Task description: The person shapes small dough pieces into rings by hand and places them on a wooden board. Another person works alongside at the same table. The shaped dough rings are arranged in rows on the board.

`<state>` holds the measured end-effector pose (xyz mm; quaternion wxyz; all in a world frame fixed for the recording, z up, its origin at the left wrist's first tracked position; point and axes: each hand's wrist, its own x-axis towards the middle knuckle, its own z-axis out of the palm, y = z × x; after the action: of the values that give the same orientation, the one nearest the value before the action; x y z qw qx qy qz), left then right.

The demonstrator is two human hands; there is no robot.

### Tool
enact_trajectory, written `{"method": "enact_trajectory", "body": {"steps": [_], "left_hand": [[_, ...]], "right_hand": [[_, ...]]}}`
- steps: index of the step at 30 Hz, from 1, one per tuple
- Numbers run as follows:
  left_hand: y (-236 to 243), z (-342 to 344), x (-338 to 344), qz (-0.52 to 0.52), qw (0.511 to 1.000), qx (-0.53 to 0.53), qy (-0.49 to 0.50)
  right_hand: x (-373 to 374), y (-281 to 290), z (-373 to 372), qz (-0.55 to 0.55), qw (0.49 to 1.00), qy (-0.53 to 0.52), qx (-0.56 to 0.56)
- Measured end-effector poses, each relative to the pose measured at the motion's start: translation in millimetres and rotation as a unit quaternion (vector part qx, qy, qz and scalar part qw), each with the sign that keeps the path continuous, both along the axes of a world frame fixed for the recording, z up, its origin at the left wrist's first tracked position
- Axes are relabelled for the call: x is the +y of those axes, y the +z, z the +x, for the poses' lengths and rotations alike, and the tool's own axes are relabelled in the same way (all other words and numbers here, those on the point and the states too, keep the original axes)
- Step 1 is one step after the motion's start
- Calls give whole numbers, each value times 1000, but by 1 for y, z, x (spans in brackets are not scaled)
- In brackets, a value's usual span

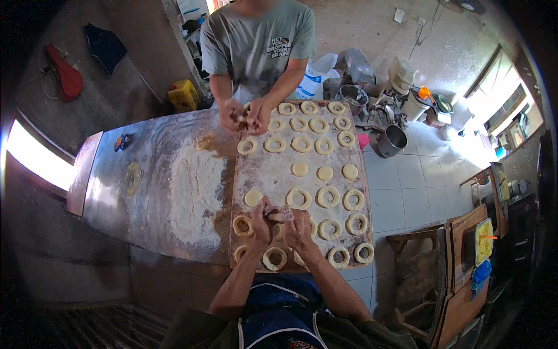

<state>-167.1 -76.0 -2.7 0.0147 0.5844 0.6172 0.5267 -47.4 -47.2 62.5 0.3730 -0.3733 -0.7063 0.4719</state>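
both hands meet at the board's near edge. left hand and right hand have fingers closed on one dough piece. rings lie around.

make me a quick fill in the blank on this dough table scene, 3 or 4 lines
1. Both of the person's hands, left hand and right hand, work one piece of dough over a wooden ____.
2. Most dough pieces on the board are shaped like ____.
3. Left of the board, the metal table carries a white patch of ____.
4. The co-worker's hands are at the board's ____ end.

Missing words: board; rings; flour; far
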Motion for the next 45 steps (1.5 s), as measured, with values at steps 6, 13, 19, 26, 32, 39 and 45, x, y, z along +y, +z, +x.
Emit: {"method": "enact_trajectory", "body": {"steps": [6, 13, 19, 26, 32, 39, 45], "left_hand": [[-38, -38, 16, 55, 997, -9, 60], [11, -62, 10, -236, 956, 113, 135], [11, -87, -4, -230, 964, 128, 20], [8, -199, -52, -253, 951, -140, 113], [-44, -258, -78, -180, 979, -22, 98], [14, -250, -119, -165, 825, -538, -53], [14, -263, -134, -195, 910, -353, -92]], "right_hand": [[22, -29, 1, -3, 998, 26, 54], [10, -31, 2, 191, 951, -38, -242], [-10, -19, -30, 191, 937, 59, -285], [-43, -12, -66, 149, 957, 28, -248], [-69, -6, -141, 119, 976, 61, -173], [-75, -50, -229, 70, 993, 39, -83], [-84, -39, -246, -22, 997, 50, -45]]}}
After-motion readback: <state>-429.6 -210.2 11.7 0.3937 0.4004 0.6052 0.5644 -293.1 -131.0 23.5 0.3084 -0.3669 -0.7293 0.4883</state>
